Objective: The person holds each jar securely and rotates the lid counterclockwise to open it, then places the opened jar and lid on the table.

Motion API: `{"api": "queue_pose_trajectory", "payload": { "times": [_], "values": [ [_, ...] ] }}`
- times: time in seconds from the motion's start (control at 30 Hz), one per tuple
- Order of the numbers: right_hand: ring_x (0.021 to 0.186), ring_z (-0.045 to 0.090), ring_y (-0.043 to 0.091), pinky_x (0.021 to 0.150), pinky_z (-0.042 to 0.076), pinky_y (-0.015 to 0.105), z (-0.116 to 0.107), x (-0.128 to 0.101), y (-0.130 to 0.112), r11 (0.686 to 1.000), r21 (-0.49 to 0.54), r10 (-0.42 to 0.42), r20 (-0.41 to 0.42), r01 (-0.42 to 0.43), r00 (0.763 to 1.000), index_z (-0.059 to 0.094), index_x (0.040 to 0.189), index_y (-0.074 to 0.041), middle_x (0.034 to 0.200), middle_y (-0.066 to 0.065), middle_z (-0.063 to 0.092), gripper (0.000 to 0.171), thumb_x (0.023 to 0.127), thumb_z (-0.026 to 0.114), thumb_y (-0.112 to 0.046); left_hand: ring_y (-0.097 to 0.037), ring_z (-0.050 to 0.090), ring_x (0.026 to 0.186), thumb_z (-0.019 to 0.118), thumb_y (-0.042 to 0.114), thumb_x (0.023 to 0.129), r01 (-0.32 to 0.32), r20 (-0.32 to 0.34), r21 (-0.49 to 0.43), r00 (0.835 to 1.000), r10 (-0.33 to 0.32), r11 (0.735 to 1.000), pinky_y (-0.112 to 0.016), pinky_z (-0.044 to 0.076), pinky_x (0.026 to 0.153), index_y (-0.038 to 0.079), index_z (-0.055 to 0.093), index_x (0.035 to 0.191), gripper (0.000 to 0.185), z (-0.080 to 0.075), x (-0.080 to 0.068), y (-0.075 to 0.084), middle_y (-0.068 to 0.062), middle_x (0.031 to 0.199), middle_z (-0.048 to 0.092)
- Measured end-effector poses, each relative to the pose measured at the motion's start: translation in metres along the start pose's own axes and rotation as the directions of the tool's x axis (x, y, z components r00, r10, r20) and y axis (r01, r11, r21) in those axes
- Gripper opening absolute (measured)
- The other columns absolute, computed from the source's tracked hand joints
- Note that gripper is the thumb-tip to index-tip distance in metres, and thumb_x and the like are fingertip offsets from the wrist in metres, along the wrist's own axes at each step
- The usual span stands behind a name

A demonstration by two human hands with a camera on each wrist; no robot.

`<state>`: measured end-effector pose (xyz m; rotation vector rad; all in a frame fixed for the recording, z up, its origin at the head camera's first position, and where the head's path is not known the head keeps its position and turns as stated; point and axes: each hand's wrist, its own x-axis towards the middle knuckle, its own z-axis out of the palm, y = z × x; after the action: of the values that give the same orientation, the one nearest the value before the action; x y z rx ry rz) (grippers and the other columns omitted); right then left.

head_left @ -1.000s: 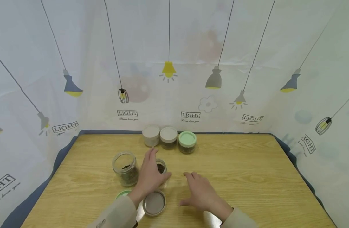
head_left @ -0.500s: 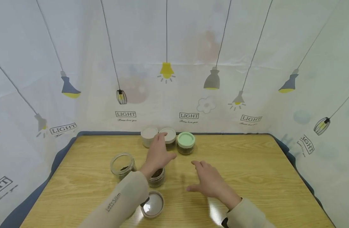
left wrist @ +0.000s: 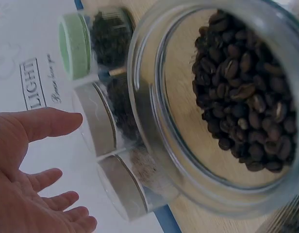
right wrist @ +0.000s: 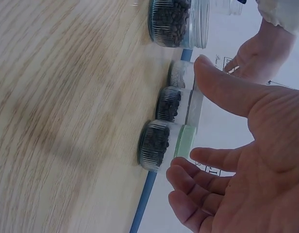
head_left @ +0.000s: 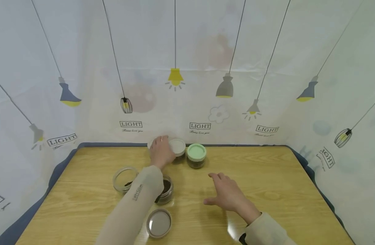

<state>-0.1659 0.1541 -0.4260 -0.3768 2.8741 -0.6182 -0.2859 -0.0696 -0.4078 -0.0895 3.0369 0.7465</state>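
My left hand [head_left: 161,152] hovers open over the beige-lidded jar [head_left: 152,143] just left of the green-lidded jar [head_left: 196,155]; my right hand [head_left: 228,195] hangs open nearer me

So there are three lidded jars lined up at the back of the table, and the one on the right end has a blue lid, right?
Not quite. The three lidded jars do stand in a row at the back of the table, but the right-end jar's lid is pale green, not blue. The head view shows it plainly, and the left wrist view shows the same green lid.
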Motion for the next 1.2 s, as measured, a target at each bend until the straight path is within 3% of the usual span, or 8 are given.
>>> {"api": "queue_pose_trajectory", "payload": {
  "times": [0.27, 0.4, 0.67, 0.87, 1.0, 1.2],
  "values": [
    [0.121, 0.053, 0.036, 0.101, 0.043, 0.055, 0.001, 0.007, 0.007, 0.999, 0.028, 0.030, 0.036, -0.031, 0.999, 0.045, 0.141, -0.006, 0.131, 0.018, 0.054, 0.088, 0.072, 0.083, -0.046, -0.046, 0.023, 0.144, 0.068, 0.014, 0.083, 0.046, 0.013, 0.106, 0.999, -0.047, 0.993, -0.060, 0.019, 0.118, 0.013, 0.037, 0.148, 0.073, 0.004, 0.016, -0.008, -0.024, 0.153, 0.030],
    [0.121, 0.053, 0.036, 0.101, 0.042, 0.055, 0.002, 0.008, 0.010, 0.998, 0.044, 0.037, 0.045, -0.039, 0.998, 0.045, 0.141, -0.007, 0.132, 0.019, 0.054, 0.088, 0.072, 0.083, -0.044, -0.050, 0.017, 0.145, 0.065, 0.016, 0.087, 0.078, 0.034, 0.130, 0.996, -0.083, 0.988, -0.067, 0.022, 0.114, 0.020, 0.035, 0.151, 0.071, 0.006, 0.020, -0.015, -0.026, 0.156, 0.023],
    [0.121, 0.053, 0.037, 0.101, 0.041, 0.057, -0.001, 0.010, 0.013, 0.998, 0.046, 0.036, 0.049, -0.039, 0.998, 0.045, 0.141, -0.005, 0.132, 0.019, 0.054, 0.089, 0.071, 0.084, -0.045, -0.057, 0.004, 0.144, 0.055, 0.010, 0.092, 0.121, 0.106, 0.065, 0.986, -0.127, 0.991, -0.075, 0.023, 0.107, 0.024, 0.031, 0.153, 0.067, 0.008, 0.028, -0.018, -0.031, 0.158, 0.007],
    [0.120, 0.053, 0.037, 0.102, 0.041, 0.057, 0.001, 0.010, 0.014, 0.998, 0.055, 0.038, 0.049, -0.041, 0.998, 0.045, 0.140, -0.006, 0.131, 0.019, 0.054, 0.088, 0.071, 0.084, -0.044, -0.058, -0.001, 0.143, 0.059, 0.007, 0.088, 0.144, 0.154, 0.051, 0.977, -0.150, 0.988, -0.075, 0.023, 0.107, 0.023, 0.031, 0.153, 0.073, 0.013, 0.035, -0.021, -0.033, 0.157, -0.002],
    [0.120, 0.053, 0.037, 0.101, 0.041, 0.057, 0.003, 0.010, 0.015, 0.998, 0.060, 0.024, 0.040, -0.026, 0.999, 0.046, 0.140, -0.005, 0.131, 0.019, 0.054, 0.087, 0.072, 0.083, -0.044, -0.057, 0.009, 0.141, 0.059, 0.008, 0.089, 0.155, 0.147, 0.064, 0.976, -0.163, 0.986, -0.073, 0.030, 0.104, 0.023, 0.031, 0.152, 0.071, 0.017, 0.040, -0.025, -0.035, 0.154, 0.003],
    [0.121, 0.053, 0.036, 0.101, 0.041, 0.056, 0.003, 0.012, 0.015, 0.998, 0.061, 0.020, 0.046, -0.022, 0.999, 0.045, 0.140, -0.006, 0.132, 0.019, 0.054, 0.086, 0.073, 0.082, -0.044, -0.053, 0.034, 0.128, 0.042, 0.017, 0.101, 0.156, 0.089, 0.104, 0.982, -0.165, 0.982, -0.067, 0.042, 0.096, 0.021, 0.039, 0.148, 0.047, 0.013, 0.037, -0.022, -0.035, 0.142, 0.029]
  ]
}}
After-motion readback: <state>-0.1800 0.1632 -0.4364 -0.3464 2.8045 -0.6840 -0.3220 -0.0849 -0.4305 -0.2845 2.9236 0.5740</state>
